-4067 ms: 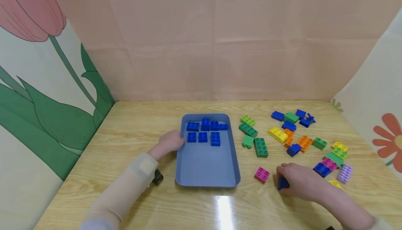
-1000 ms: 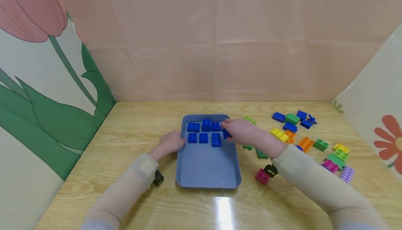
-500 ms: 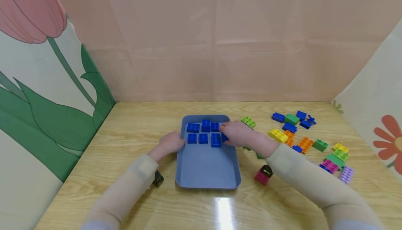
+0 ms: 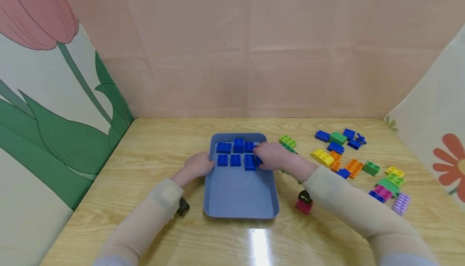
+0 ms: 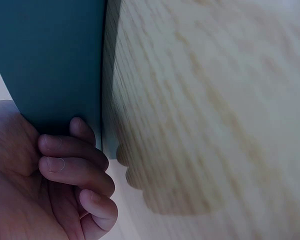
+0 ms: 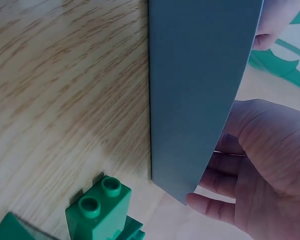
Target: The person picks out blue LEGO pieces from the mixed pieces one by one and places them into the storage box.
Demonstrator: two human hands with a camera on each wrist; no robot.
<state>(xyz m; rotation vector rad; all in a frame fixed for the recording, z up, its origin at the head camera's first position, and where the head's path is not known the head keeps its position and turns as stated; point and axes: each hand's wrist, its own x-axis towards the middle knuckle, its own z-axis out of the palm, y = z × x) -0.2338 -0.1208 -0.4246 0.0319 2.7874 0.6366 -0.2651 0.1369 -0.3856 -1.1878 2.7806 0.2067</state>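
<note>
Head view: a blue brick (image 4: pixel 258 161) is at the right side of the tray (image 4: pixel 240 193), mid-frame. The right hand (image 4: pixel 274 155) reaches in from lower right, over the rim; the left hand (image 4: pixel 197 164) meets the left rim. The left wrist view alone shows curled fingers (image 5: pixel 75 172) against the outer wall; the right wrist view hides the blue brick but shows a green brick (image 6: pixel 101 212), lower left. Right grip: pinching the blue brick, nearly closed. Left grip: clasping the tray.

Light wood-grain surface (image 4: pixel 163 137) carrying a blue-grey tray (image 4: pixel 239 195). Right of the tray lie green bricks (image 4: pixel 289 147) close by, a pink brick (image 4: pixel 303 207) near its front corner, and farther off multicoloured bricks (image 4: pixel 353 168).
</note>
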